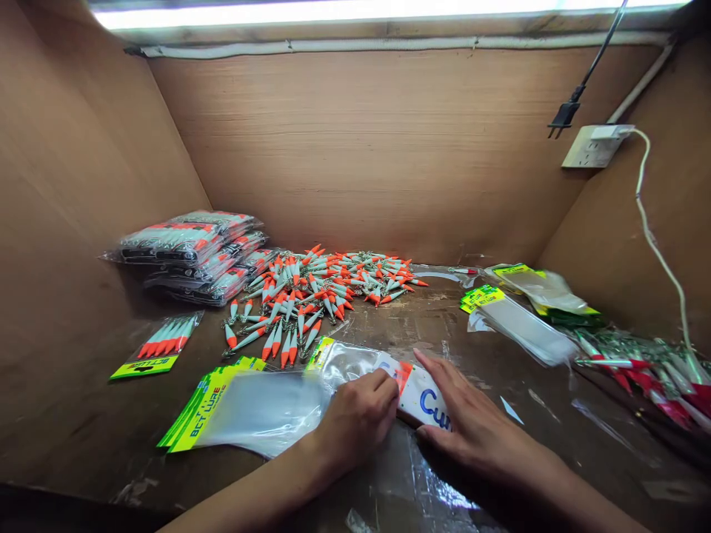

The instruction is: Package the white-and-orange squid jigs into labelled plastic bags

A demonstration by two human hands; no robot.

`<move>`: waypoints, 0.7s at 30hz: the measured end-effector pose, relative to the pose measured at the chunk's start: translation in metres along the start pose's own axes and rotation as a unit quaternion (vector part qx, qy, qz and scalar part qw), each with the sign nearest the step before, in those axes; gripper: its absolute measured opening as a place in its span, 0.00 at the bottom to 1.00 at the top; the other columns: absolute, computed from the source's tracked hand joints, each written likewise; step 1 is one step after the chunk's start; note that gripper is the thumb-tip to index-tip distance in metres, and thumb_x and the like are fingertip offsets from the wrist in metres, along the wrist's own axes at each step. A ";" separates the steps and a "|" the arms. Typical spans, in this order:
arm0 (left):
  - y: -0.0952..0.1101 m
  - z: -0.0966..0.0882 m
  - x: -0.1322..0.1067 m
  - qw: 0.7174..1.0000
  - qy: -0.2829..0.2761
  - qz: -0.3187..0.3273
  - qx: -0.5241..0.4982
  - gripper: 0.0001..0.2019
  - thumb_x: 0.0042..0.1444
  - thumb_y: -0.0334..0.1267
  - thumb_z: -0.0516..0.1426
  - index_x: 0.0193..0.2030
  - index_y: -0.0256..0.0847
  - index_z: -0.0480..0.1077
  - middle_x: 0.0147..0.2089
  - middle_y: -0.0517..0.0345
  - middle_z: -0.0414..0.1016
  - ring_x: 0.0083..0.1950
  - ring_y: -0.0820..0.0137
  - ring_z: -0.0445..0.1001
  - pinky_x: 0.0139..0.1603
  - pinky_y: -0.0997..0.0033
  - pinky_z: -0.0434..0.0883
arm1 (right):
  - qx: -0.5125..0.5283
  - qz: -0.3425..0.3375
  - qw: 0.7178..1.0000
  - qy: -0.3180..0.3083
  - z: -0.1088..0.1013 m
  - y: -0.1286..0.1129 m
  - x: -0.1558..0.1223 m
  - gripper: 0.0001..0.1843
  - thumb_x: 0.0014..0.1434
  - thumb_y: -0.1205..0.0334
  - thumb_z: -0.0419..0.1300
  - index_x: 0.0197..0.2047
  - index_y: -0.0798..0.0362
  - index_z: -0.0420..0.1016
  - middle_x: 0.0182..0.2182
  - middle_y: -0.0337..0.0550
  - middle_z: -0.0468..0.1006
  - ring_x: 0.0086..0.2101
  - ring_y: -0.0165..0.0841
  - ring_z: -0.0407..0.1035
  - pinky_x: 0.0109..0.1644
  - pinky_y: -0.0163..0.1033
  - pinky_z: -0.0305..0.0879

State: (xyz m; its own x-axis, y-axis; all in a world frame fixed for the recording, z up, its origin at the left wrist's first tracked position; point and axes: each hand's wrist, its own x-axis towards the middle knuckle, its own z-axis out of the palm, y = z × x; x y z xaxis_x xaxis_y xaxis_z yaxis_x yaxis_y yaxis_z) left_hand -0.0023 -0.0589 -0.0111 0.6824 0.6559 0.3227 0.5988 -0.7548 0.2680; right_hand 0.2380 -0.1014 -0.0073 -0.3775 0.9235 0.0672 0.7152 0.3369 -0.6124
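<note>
My left hand [361, 407] is closed, its fingers curled at the edge of a clear header bag [349, 359] with a yellow-green top. What exactly its fingertips pinch is hidden. My right hand [466, 414] grips the near end of a white block [419, 396] with blue handwriting, thumb on one side and fingers on the other. Orange lure tips [404, 374] show on the block beside my left hand. Under my left forearm lies a fanned stack of clear header bags [261, 407] marked BCT LURE. A heap of orange-and-white squid lures [311, 292] spreads behind.
Packed bundles of lures [183, 255] are piled at the back left. A filled lure pack [161, 344] lies in front of them. More header bags [522, 322] and red-and-silver lures [655, 377] lie at right. A plug [565, 118] hangs near a wall socket [594, 148].
</note>
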 end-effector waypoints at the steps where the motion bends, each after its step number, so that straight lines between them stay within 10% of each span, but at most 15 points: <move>1: 0.001 0.001 -0.001 1.000 -0.005 0.013 -0.005 0.06 0.68 0.32 0.49 0.40 0.42 0.66 0.40 0.55 0.73 0.40 0.66 0.74 0.39 0.68 0.70 | -0.004 -0.008 1.000 0.001 0.000 -0.002 0.000 0.51 0.59 0.55 0.64 0.76 0.40 0.37 0.73 0.46 0.46 0.70 0.46 0.45 0.72 0.52 0.46; 16: -0.001 -0.005 -0.002 0.987 -0.026 0.082 -0.135 0.04 0.65 0.35 0.56 0.45 0.42 0.71 0.56 0.51 0.75 0.56 0.64 0.75 0.57 0.65 0.72 | -0.019 -0.010 1.000 -0.001 0.000 0.004 0.008 0.32 0.60 0.51 0.65 0.66 0.43 0.68 0.69 0.49 0.60 0.65 0.46 0.58 0.69 0.52 0.55; 21: -0.038 -0.020 0.003 0.994 -0.056 0.015 -0.097 0.35 0.63 0.53 0.58 0.72 0.44 0.53 0.73 0.43 0.57 0.75 0.52 0.53 0.72 0.46 0.57 | -0.020 -0.023 1.000 0.003 -0.004 0.009 0.010 0.33 0.58 0.50 0.67 0.65 0.44 0.68 0.69 0.49 0.60 0.66 0.47 0.57 0.69 0.54 0.55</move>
State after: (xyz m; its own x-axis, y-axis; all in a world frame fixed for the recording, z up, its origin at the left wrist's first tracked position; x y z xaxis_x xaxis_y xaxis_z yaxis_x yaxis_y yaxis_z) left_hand -0.0308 -0.0285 -0.0022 0.7478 0.6218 0.2328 0.4928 -0.7548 0.4330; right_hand 0.2429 -0.0881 -0.0096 -0.4066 0.9083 0.0986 0.7203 0.3850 -0.5770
